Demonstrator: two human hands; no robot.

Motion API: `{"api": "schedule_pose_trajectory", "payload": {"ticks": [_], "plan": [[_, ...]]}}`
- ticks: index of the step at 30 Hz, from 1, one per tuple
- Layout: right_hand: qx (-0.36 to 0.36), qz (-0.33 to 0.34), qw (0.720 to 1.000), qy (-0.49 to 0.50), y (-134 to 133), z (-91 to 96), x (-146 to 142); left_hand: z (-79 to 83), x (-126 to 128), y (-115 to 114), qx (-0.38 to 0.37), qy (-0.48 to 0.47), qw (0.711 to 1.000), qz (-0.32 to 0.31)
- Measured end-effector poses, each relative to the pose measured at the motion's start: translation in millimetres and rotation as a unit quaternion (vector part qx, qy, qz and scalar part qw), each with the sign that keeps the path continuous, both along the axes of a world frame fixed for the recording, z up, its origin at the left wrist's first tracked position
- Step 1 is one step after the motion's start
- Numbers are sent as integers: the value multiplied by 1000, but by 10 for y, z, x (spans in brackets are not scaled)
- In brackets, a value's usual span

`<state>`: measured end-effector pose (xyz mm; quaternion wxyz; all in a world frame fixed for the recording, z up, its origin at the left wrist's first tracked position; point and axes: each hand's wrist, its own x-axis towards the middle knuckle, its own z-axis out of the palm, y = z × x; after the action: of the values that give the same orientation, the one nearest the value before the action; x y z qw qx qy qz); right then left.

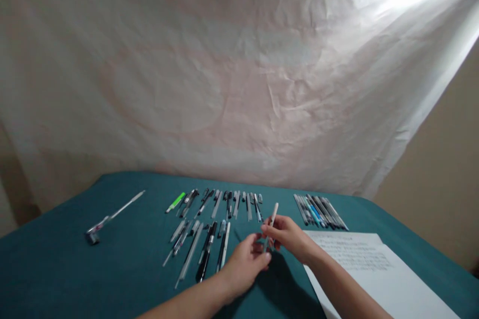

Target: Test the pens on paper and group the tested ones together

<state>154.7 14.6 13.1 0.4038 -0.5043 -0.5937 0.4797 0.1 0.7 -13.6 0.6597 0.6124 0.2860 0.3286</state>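
My right hand (286,236) pinches a white pen (273,216) that points up and away from me. My left hand (246,261) is curled just beside it, fingertips meeting the pen's lower end near the right hand's fingers. Both hands hover above the teal tablecloth (67,264). Left of the hands lie two loose rows of pens (209,224), several in each, among them a green marker (175,202).
A tidy group of several pens (320,212) lies at the right rear. A written sheet of white paper (370,269) sits under my right forearm. A long metal tool (110,218) rests at the left. A white crumpled sheet (224,75) hangs behind the table.
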Motion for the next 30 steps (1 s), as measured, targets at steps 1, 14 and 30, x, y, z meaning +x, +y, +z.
{"api": "schedule_pose_trajectory", "payload": {"ticks": [1,14,30], "plan": [[-3,6,1000,20,-35,-19,-32,6,8,-5,-4,-24,1000,4],[22,-90,979,179,-43,226,171,-15,27,-34,-20,24,1000,-1],[120,-113,974,154,-32,413,438,15,25,-52,44,39,998,-7]]}}
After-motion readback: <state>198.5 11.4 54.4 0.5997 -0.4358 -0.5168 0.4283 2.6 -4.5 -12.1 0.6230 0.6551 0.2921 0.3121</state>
